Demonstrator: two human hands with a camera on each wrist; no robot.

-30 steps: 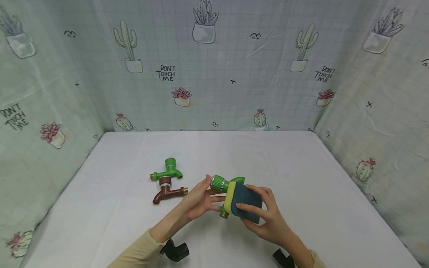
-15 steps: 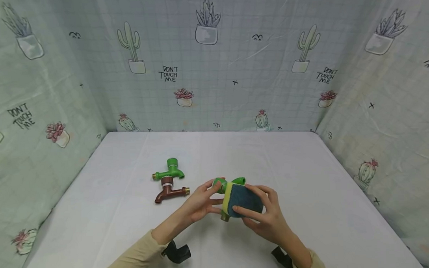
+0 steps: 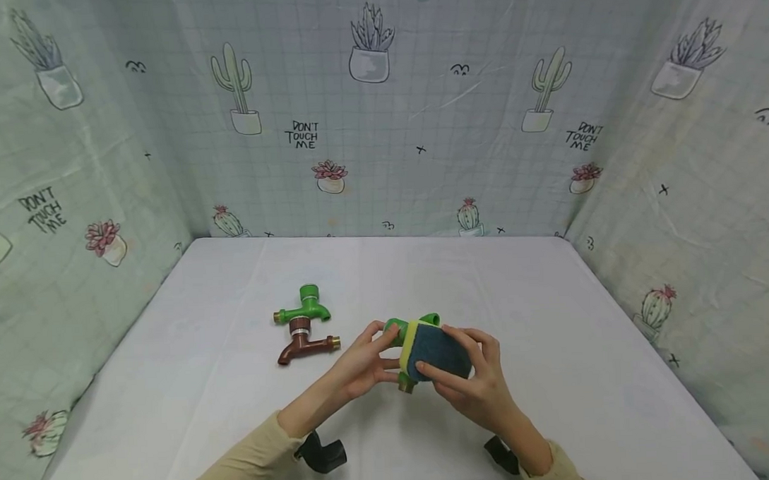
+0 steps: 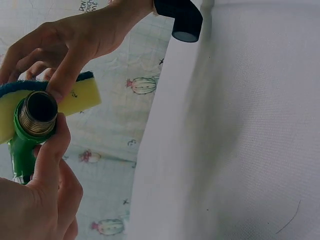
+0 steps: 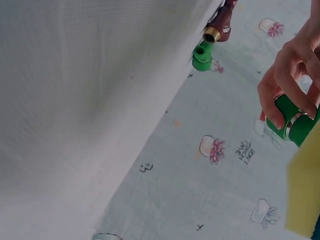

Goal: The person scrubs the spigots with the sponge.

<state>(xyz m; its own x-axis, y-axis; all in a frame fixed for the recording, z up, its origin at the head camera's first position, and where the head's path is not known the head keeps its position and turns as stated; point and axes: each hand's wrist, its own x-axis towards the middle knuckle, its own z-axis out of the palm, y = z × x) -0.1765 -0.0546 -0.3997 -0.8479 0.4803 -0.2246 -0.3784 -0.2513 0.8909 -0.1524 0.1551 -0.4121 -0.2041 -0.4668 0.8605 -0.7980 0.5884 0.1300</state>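
Held up over the table, a green tap (image 4: 22, 152) with a brass threaded end is gripped by my left hand (image 3: 362, 364). The left fingers wrap its round knob (image 5: 287, 111), while the spout points away to the right. My right hand (image 3: 481, 388) holds a sponge (image 3: 441, 352), yellow with a dark blue scouring side, thumb and fingers spread across it. The sponge's yellow side lies against the tap's body and hides much of it in the head view. From the left wrist view, the right thumb sits right by the threaded end.
Left of the hands, a second green tap (image 3: 307, 310) lies on the white table (image 3: 519, 285), with a brown tap (image 3: 307, 346) right in front of it. A black angled piece (image 3: 323, 455) sits at each wrist. Patterned cloth (image 3: 414, 175) walls the back and sides.
My left fingers have closed over the tap's knob, and the tap has turned and risen slightly. The sponge has shifted a little up along it. The taps on the table stay put.
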